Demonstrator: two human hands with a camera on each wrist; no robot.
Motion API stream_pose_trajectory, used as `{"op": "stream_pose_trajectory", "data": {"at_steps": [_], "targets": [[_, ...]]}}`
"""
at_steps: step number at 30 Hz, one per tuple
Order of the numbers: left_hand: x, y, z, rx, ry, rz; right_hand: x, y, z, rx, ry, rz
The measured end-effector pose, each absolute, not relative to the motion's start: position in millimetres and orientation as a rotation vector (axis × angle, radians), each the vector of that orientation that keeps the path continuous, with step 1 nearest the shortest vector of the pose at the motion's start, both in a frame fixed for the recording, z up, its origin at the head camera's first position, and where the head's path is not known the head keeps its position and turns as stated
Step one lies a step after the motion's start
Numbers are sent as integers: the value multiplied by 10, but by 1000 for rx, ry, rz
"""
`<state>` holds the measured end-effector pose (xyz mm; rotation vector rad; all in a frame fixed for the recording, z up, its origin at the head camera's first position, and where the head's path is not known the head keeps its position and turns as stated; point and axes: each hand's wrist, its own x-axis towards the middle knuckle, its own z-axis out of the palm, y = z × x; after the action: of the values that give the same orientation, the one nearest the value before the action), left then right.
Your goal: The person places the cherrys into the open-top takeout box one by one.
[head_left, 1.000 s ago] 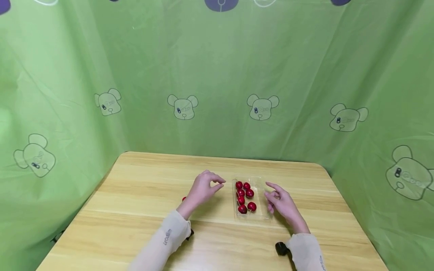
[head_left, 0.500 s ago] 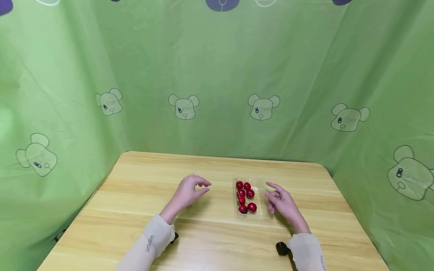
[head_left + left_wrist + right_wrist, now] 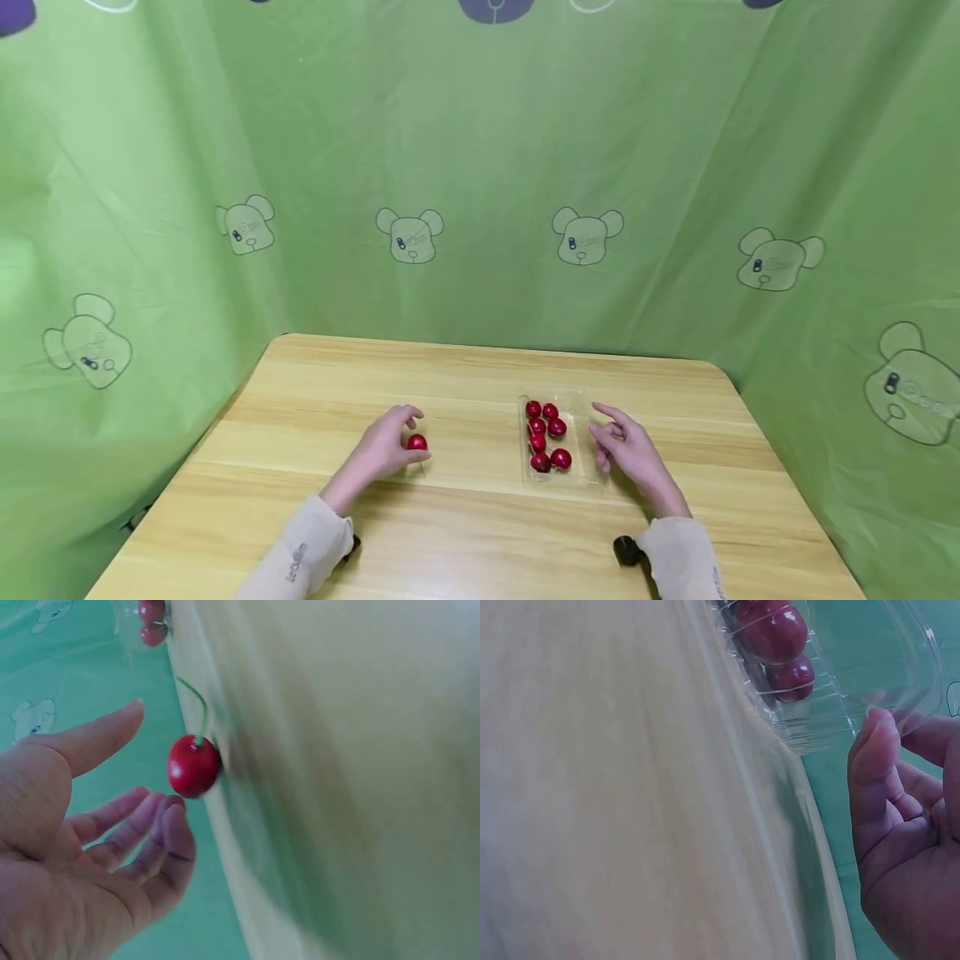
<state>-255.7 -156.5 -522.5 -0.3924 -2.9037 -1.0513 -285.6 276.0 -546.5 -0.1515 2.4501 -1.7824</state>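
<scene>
A lone red cherry (image 3: 417, 442) with a green stem lies on the wooden table (image 3: 465, 533), left of centre. My left hand (image 3: 397, 437) cups around it with relaxed fingers. In the left wrist view the cherry (image 3: 193, 765) sits between thumb and fingertips (image 3: 177, 817), with a gap to the thumb and no grip showing. A clear plastic tray (image 3: 581, 417) holds several red cherries (image 3: 546, 433). My right hand (image 3: 609, 433) rests open just right of it. In the right wrist view its fingertips (image 3: 876, 739) lie close to the tray's (image 3: 885, 667) edge.
A green curtain (image 3: 480, 167) printed with bears closes in the table at the back and on both sides. Black wrist mounts (image 3: 624, 550) sit at my sleeves near the table's front edge. Bare wood lies between the lone cherry and the tray.
My left hand has moved left and back from beside the tray to the lone cherry, which now shows at its fingertips. The right hand and the tray have stayed put.
</scene>
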Motion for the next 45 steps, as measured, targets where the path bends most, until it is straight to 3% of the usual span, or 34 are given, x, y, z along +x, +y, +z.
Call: {"op": "stream_pose_trajectory", "data": {"at_steps": [11,30,45], "targets": [[-2584,-1577,-5326,-287,-2977,-1066,-2856,2771,-5469,-151,2441,-1793],[-2674,-1552,-5361,-515,-2890,-1115,-2851,2754,-5467,-145,2427,-1802],[-2703,-1598,-5367,-417,-2922,-928,-2852,2766,-5476,-155,2438,-1808]]}}
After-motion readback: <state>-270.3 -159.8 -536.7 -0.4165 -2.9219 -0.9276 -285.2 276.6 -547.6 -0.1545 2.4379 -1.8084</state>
